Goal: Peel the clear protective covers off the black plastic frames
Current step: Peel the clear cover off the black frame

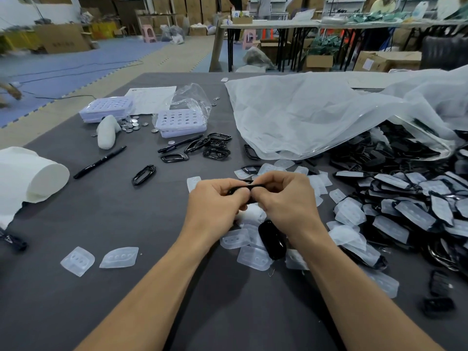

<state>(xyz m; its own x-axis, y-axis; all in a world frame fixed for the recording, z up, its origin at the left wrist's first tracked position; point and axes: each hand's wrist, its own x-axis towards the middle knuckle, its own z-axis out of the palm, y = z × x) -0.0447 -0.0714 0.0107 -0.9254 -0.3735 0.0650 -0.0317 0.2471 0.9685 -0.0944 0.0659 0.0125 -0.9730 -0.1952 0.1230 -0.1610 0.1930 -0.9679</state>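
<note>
Two grips, left hand (pixel 215 200) and right hand (pixel 285 196), pinch one black frame (pixel 249 187); printed paper (pixel 152 97) illegible

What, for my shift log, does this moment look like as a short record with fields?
held: black frame, between both hands
left hand: pinches its left end
right hand: pinches its right end
clear covers: many loose on the table
covered frames: piled at right
bare frames: grouped beyond the hands
</note>
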